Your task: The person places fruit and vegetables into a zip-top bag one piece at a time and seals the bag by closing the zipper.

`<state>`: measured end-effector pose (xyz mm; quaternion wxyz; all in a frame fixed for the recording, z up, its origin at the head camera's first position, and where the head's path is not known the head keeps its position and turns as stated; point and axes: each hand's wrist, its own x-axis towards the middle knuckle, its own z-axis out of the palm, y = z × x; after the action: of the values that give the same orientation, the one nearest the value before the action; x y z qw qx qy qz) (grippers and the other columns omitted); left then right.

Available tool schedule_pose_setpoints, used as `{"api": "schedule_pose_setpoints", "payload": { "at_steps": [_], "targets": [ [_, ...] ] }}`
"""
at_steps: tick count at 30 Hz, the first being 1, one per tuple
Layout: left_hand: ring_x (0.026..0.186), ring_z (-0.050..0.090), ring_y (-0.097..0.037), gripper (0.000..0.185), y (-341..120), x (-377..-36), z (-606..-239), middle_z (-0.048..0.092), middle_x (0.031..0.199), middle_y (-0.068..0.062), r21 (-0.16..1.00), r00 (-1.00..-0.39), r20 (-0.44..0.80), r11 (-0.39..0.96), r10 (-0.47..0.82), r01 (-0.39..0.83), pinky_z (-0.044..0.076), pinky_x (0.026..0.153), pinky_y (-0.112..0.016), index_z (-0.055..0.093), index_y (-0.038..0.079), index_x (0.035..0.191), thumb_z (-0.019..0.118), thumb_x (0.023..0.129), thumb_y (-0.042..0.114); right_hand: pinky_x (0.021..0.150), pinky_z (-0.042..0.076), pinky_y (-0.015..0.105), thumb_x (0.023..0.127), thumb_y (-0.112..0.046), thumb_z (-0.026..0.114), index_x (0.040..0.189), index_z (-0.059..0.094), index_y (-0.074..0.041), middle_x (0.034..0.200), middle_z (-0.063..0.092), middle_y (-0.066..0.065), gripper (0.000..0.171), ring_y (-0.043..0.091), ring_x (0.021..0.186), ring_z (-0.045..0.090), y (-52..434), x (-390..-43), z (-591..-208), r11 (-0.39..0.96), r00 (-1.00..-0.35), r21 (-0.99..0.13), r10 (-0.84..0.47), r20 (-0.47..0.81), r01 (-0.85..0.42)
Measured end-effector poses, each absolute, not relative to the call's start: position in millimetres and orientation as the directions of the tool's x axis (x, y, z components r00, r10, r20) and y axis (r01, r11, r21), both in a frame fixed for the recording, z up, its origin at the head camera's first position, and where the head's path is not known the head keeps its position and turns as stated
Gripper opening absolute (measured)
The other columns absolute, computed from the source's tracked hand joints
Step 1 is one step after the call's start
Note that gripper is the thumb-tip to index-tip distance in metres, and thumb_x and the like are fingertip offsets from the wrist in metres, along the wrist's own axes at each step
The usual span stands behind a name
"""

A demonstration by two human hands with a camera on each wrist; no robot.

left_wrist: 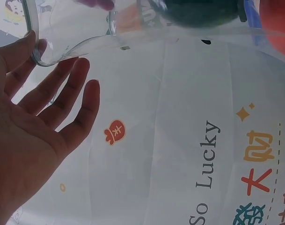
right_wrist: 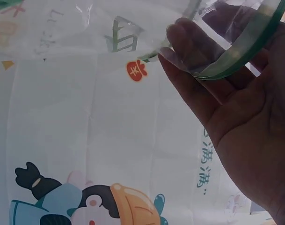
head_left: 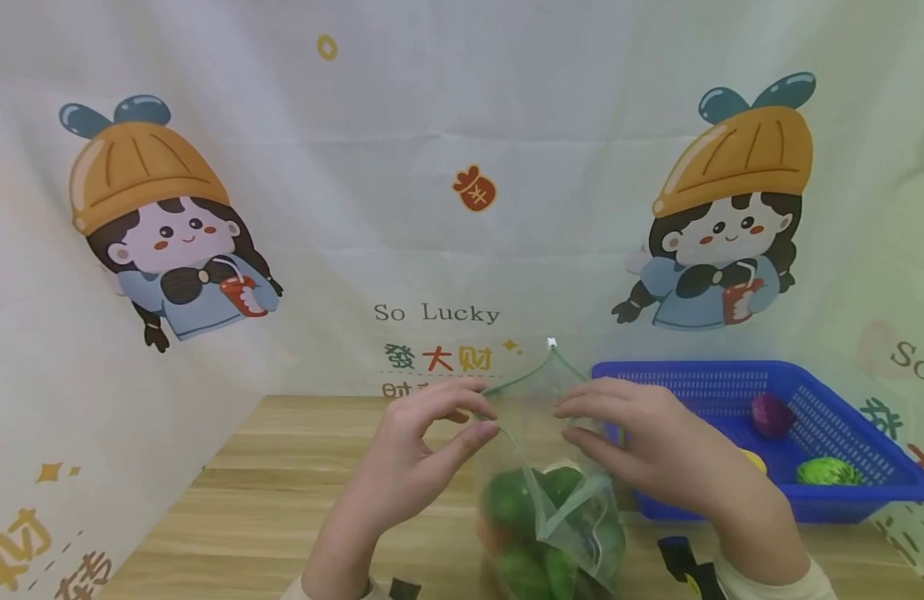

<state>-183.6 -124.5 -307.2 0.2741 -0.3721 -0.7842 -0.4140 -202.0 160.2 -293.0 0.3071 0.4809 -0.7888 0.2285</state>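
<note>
A clear zip bag (head_left: pixel 540 450) with a green-edged mouth and a white slider (head_left: pixel 551 342) stands on the table, its mouth parted. Several green vegetables (head_left: pixel 525 500) fill its lower part. A red rounded item (left_wrist: pixel 278 23) shows beside a dark green one (left_wrist: pixel 198 11) in the left wrist view. My left hand (head_left: pixel 435 446) pinches the left edge of the mouth between thumb and index finger. Opposite it, my right hand (head_left: pixel 656 442) holds the right edge, with fingertips reaching toward the middle. In the right wrist view the green rim (right_wrist: pixel 245 63) crosses my right fingers, partly seen through the plastic.
A blue plastic basket (head_left: pixel 866 500) stands to the right behind my right hand. It contains a purple onion-like item (head_left: pixel 772 415), a green textured item (head_left: pixel 829 472) and something yellow (head_left: pixel 754 460). A printed cloth (head_left: pixel 402 208) hangs behind the wooden table (head_left: pixel 282 492).
</note>
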Motion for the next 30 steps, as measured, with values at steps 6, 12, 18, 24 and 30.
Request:
{"api": "schedule_pose_setpoints", "payload": {
  "at_steps": [6, 12, 18, 24, 30],
  "targets": [
    [0.125, 0.072, -0.024, 0.006, -125.2, -184.8, -306.8, 0.076, 0.131, -0.008, 0.442, -0.566, 0.742, 0.373, 0.36, 0.816, 0.065, 0.091, -0.033, 0.075, 0.012, 0.102, 0.078, 0.096, 0.01, 0.086, 0.058, 0.011, 0.097, -0.011, 0.077, 0.115, 0.078, -0.019, 0.106, 0.08, -0.007, 0.02, 0.007, 0.093, 0.074, 169.9, -200.0, -287.8, 0.377, -0.281, -0.051, -0.586, 0.76, -0.925],
    [0.12, 0.073, -0.025, 0.01, -126.5, -185.7, -305.2, 0.075, 0.131, -0.008, 0.44, -0.544, 0.762, 0.337, 0.351, 0.833, 0.065, 0.09, -0.032, 0.069, 0.013, 0.098, 0.074, 0.098, 0.005, 0.095, 0.055, 0.008, 0.105, -0.011, 0.064, 0.105, 0.079, -0.015, 0.1, 0.081, -0.001, 0.015, 0.002, 0.095, 0.073, 191.0, -204.2, -285.5, 0.455, -0.312, -0.088, -0.446, 0.839, -0.886],
    [0.134, 0.066, -0.029, 0.002, -121.8, -184.0, -306.7, 0.074, 0.131, -0.009, 0.449, -0.548, 0.731, 0.319, 0.406, 0.835, 0.064, 0.096, -0.033, 0.07, 0.012, 0.105, 0.07, 0.103, 0.013, 0.088, 0.057, 0.011, 0.108, -0.008, 0.057, 0.09, 0.077, -0.021, 0.108, 0.08, -0.002, 0.03, 0.003, 0.103, 0.072, 196.9, -206.0, -286.4, 0.397, -0.353, -0.16, -0.481, 0.803, -0.904],
    [0.126, 0.07, -0.027, 0.006, -122.4, -185.0, -307.2, 0.076, 0.126, -0.012, 0.401, -0.491, 0.781, 0.294, 0.385, 0.868, 0.064, 0.095, -0.033, 0.069, 0.01, 0.101, 0.072, 0.1, 0.005, 0.077, 0.057, 0.013, 0.099, -0.004, 0.072, 0.08, 0.078, -0.024, 0.096, 0.079, -0.002, 0.029, 0.003, 0.095, 0.071, 192.3, -207.8, -286.3, 0.307, -0.277, -0.143, -0.454, 0.847, -0.941],
    [0.12, 0.072, -0.024, 0.008, -125.4, -183.2, -305.2, 0.076, 0.129, -0.009, 0.391, -0.489, 0.784, 0.307, 0.383, 0.868, 0.064, 0.093, -0.034, 0.068, 0.011, 0.103, 0.072, 0.1, 0.004, 0.074, 0.055, 0.013, 0.098, -0.001, 0.073, 0.074, 0.076, -0.019, 0.09, 0.075, -0.001, 0.03, 0.002, 0.087, 0.066, 193.7, -210.4, -288.2, 0.243, -0.248, -0.159, -0.397, 0.884, -0.957]
  ]
}}
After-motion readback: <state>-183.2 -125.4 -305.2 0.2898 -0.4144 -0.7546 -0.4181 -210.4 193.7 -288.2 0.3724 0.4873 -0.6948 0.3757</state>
